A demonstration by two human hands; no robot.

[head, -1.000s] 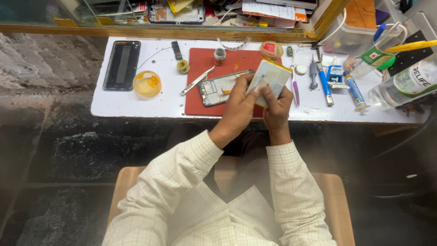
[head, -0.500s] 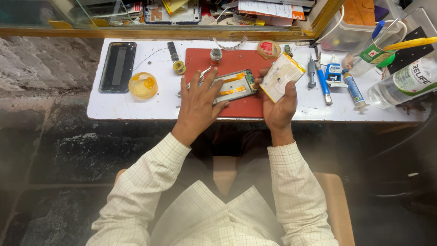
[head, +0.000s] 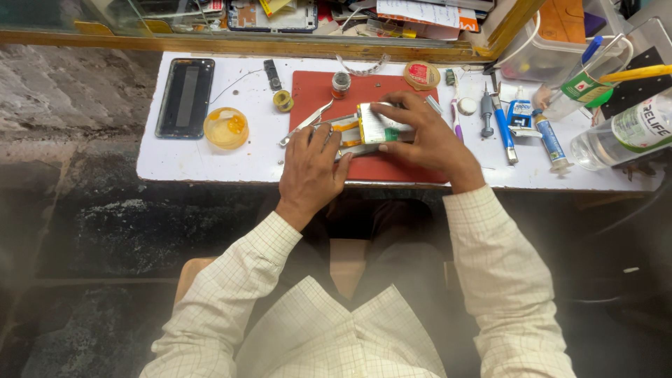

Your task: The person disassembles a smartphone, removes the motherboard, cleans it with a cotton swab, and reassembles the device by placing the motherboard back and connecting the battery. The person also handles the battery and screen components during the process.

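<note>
Under the right hand, fingers flat, a white battery is pressed into the opened phone; left hand, spread, steadies it; next seems even pressure.

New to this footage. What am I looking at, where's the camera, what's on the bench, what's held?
No machine here: a person works with two bare hands, filmed by one camera worn on the head, looking down. On the white table lies a red mat. The left hand steadies an opened phone on the mat, and the right hand presses a flat white battery into it. Nearby lie metal tweezers, a yellow dish, a dark phone panel and blue tubes. Neither hand lifts anything.
</note>
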